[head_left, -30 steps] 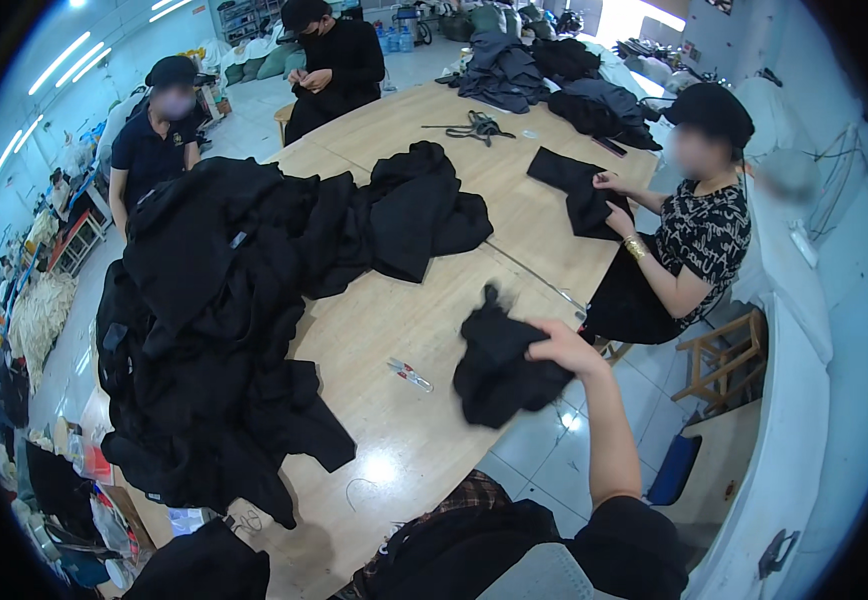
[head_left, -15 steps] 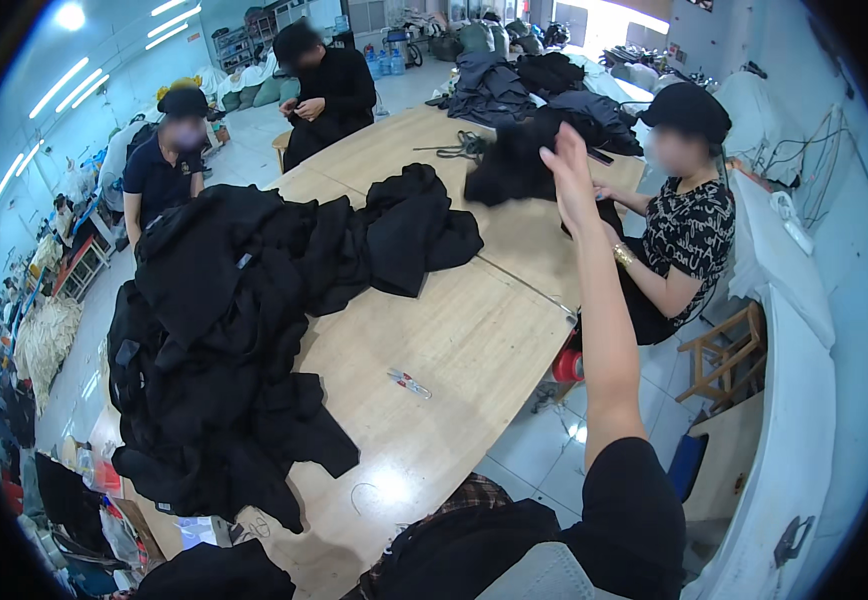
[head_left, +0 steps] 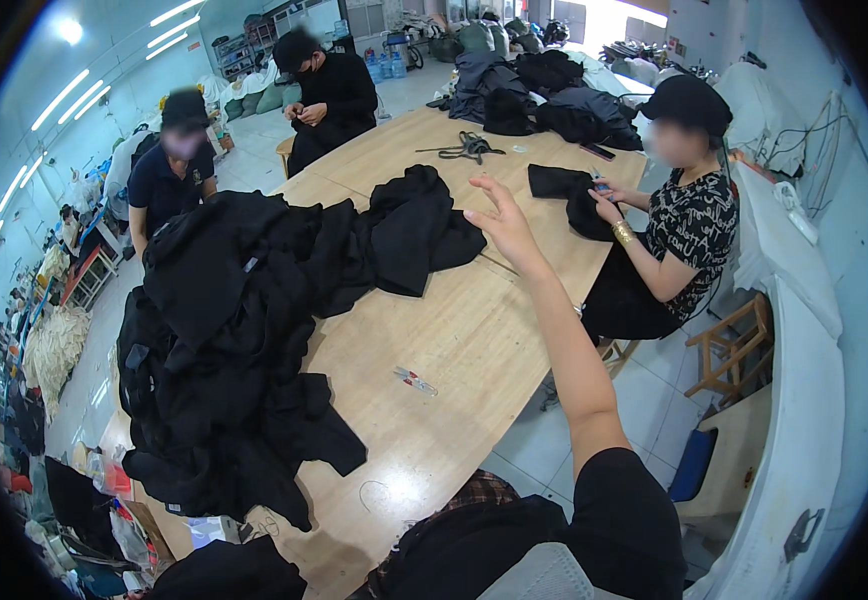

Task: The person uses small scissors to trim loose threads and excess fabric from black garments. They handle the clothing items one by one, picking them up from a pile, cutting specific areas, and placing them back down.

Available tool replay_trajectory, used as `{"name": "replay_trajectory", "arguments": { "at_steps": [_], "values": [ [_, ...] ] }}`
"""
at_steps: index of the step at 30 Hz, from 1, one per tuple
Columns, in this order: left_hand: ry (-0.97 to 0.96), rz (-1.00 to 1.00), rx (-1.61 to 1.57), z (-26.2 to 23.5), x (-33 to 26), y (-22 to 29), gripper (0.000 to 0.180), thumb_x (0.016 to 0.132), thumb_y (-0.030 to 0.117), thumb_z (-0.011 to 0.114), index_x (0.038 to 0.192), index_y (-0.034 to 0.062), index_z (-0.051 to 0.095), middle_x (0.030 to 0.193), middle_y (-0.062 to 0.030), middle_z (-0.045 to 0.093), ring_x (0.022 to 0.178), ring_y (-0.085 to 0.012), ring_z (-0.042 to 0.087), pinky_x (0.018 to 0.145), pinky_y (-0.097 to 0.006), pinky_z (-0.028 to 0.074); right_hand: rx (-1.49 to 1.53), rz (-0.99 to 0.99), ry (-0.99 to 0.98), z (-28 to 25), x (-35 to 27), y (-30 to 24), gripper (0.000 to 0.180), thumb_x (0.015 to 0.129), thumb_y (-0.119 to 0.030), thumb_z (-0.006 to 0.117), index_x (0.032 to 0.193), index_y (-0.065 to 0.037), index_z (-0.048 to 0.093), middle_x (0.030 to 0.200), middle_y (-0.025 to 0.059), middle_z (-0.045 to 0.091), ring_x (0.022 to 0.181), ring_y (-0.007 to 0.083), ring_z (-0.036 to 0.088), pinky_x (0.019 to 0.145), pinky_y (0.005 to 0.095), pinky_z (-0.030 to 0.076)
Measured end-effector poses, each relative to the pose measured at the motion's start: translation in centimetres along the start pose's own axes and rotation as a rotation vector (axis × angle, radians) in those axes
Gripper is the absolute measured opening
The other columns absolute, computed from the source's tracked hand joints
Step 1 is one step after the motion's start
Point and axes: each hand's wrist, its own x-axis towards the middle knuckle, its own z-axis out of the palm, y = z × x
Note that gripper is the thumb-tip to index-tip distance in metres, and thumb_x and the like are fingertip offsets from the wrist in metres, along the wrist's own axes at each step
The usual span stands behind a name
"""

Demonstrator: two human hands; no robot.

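Right hand [head_left: 507,222] stretches out over the wooden tabletop [head_left: 474,330], fingers loosely spread, thumb standing apart, nothing in its grasp. Left hand is out of frame; its state cannot be told. Nearest to the right hand is the narrow far end of the heap of black garments [head_left: 224,350], which fills the table's left side; contact does not appear, though height above the table is hard to judge. Thread snips [head_left: 416,380] lie flat on bare wood, handles toward the wearer, presumably to stay within reach. Co-worker on the right [head_left: 689,220] holds a black garment [head_left: 586,212] in both hands at the table edge, probably for close handling. Far pile of black and grey garments [head_left: 544,95] sits apart at the table's far end, perhaps to separate two lots. Count: heaps of garments, two (pieces within uncountable); snips on the near tabletop, one; tangled dark cord [head_left: 472,147], one bundle; other people around the table, three.
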Motion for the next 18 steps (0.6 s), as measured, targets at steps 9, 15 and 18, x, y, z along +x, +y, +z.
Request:
{"name": "replay_trajectory", "arguments": {
  "at_steps": [9, 15, 18],
  "values": [
    [-0.031, -0.028, 0.023, -0.9, -1.4, -1.3, 0.053, 0.086, 0.016, 0.06, 0.132, -0.0088, 0.054, 0.131, -0.0196, 0.062, 0.121, -0.029, 0.062, 0.107, -0.033, 0.047, -0.043, 0.014, -0.021, 1.1, -2.3, 3.3, 0.035, 0.092, -0.019, 0.069, 0.125, -0.009, 0.063, 0.153, 0.0156, 0.042, 0.143, 0.0265, 0.04, 0.109, 0.0369, 0.038],
    [-0.328, 0.787, 0.985, -2.1, -3.4, -3.0, 0.054, 0.085, 0.016, 0.06, 0.133, -0.0088, 0.054, 0.131, -0.0196, 0.062, 0.122, -0.029, 0.061, 0.107, -0.033, 0.046, -0.17, 0.288, -0.32, 12.4, -15.0, 8.2, 0.032, 0.089, -0.014, 0.068, 0.119, -0.005, 0.065, 0.145, 0.0205, 0.048, 0.137, 0.0321, 0.047, 0.111, 0.0405, 0.039],
    [-0.037, -0.251, -0.245, 8.7, 0.4, -5.3, 0.023, 0.095, 0.007, 0.061, 0.117, -0.0007, 0.065, 0.105, -0.0059, 0.065, 0.098, -0.0182, 0.06, 0.092, -0.03, 0.047, -0.207, 0.314, -0.285, 13.9, -21.9, 10.2, 0.033, 0.088, -0.009, 0.068, 0.12, -0.004, 0.064, 0.144, 0.023, 0.048, 0.137, 0.0372, 0.045, 0.114, 0.0428, 0.037]
  ]
}}
